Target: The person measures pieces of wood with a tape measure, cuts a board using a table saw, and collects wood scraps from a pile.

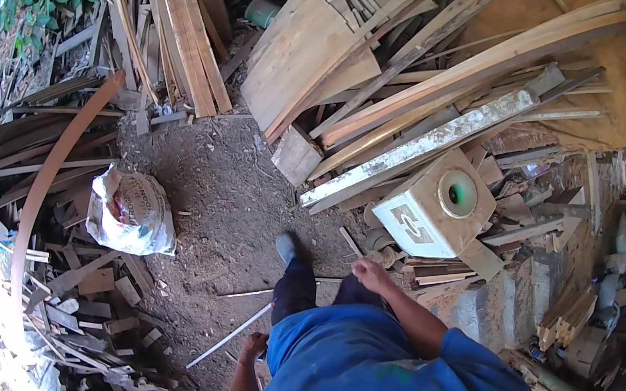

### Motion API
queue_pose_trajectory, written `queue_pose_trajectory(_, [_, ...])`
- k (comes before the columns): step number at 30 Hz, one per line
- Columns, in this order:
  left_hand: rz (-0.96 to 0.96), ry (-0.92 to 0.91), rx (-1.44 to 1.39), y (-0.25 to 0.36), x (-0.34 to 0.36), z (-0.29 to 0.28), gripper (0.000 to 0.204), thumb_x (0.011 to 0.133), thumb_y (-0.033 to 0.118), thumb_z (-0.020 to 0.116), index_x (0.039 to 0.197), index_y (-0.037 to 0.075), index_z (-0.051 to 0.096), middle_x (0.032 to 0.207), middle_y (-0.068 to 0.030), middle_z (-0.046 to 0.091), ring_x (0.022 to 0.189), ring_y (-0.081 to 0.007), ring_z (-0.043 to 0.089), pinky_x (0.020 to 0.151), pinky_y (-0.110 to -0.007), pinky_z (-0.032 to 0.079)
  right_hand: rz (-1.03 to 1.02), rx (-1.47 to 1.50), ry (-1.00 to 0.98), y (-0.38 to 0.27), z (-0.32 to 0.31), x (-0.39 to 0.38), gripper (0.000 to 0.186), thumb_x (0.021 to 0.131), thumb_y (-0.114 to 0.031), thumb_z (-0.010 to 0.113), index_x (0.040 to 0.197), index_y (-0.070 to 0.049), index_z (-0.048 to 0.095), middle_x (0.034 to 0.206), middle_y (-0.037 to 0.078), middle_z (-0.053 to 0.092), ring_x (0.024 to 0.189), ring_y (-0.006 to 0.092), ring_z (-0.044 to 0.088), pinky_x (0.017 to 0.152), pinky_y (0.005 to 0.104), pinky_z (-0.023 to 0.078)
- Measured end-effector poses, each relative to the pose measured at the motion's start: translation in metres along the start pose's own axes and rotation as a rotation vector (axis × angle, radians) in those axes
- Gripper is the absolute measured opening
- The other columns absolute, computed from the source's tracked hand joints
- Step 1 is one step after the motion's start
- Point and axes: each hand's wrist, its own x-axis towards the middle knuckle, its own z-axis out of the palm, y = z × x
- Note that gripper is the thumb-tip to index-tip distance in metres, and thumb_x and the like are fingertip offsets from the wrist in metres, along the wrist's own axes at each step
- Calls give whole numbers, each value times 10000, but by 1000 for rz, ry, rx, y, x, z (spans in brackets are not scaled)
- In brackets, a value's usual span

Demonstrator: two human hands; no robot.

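Observation:
My left hand [253, 345] hangs by my left hip with its fingers curled. A small dark thing [262, 356] shows at its edge, too small to name. Just ahead of that hand a pale thin strip [227, 337] lies slantwise on the dirt floor. My right hand [372, 275] is in front of my right thigh, its fingers folded in, and I see nothing in them. A thin wooden stick [243, 293] lies across the ground by my legs. One grey shoe [287, 248] is stretched forward.
Long boards [471, 62] and plywood sheets [305, 35] are heaped at far right. A dirty white box [440, 209] with a round opening stands at right. A full white sack [133, 210] sits at left, near piled wood offcuts [102, 324]. Upright planks [189, 44] stand far ahead.

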Motion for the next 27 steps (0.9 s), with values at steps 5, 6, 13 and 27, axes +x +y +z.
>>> queue_pose_trajectory(5, [-345, -117, -243, -24, 17, -59, 334, 892, 333, 624, 1021, 43, 726, 784, -128, 718, 703, -218, 692, 647, -360, 548, -99, 31, 91, -41, 16, 33, 179, 920, -192, 653, 1030, -54, 688, 810, 108, 690, 721, 209, 675, 674, 346, 528])
queue_pose_trajectory(6, [-354, -107, -279, -33, 23, -74, 318, 891, 318, 636, 1012, 37, 723, 763, -116, 713, 676, -196, 685, 615, -349, 542, -146, 14, 147, -42, 20, 34, 178, 920, -183, 651, 1034, -52, 691, 823, 117, 694, 740, 221, 679, 685, 351, 529])
queue_pose_trajectory(13, [-327, 17, -638, -55, 87, -183, 258, 879, 157, 635, 1097, 19, 644, 808, -109, 676, 655, -196, 678, 568, -326, 547, 314, -171, -72, 17, 43, 27, 356, 841, -392, 696, 1037, -95, 719, 999, 152, 718, 920, 325, 687, 809, 409, 530])
queue_pose_trajectory(27, [-57, 144, 202, 31, 225, -383, 251, 847, 286, 615, 951, 73, 698, 891, -155, 723, 830, -316, 707, 740, -418, 549, 302, 283, 231, -77, 110, 141, 196, 931, -188, 630, 1069, -52, 662, 894, 134, 706, 724, 210, 713, 677, 341, 564])
